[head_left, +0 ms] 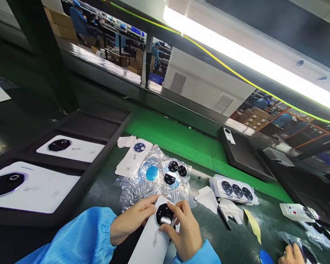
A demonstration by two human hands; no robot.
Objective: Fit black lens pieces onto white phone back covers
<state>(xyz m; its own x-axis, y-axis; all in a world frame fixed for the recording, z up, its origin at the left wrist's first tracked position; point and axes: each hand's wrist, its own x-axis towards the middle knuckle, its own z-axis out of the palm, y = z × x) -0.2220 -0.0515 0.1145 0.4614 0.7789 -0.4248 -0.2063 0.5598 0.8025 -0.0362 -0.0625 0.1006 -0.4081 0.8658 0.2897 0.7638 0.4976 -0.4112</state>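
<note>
A white phone back cover [151, 244] with a dark round camera plate [164, 214] near its top lies tilted between my two hands. My left hand [136, 218] grips its upper left edge, thumb on the face and fingers behind. On the right side, my right hand [183, 227] closes around the edge, thumb and fingers against the camera plate; what is under its fingertips is partly hidden. Just beyond are loose black camera plates [169, 178] and a blue disc [152, 173] on crinkled clear film [132, 190]. Another white back cover [134, 157] rests behind the film.
Black trays [99, 161] with white back covers stand at left. On the right are a wrapped pack of camera plates [233, 190], white cloths [207, 198], a yellow strip [253, 225] and a white bottle [298, 212]. A co-worker's hand [293, 255] is at lower right.
</note>
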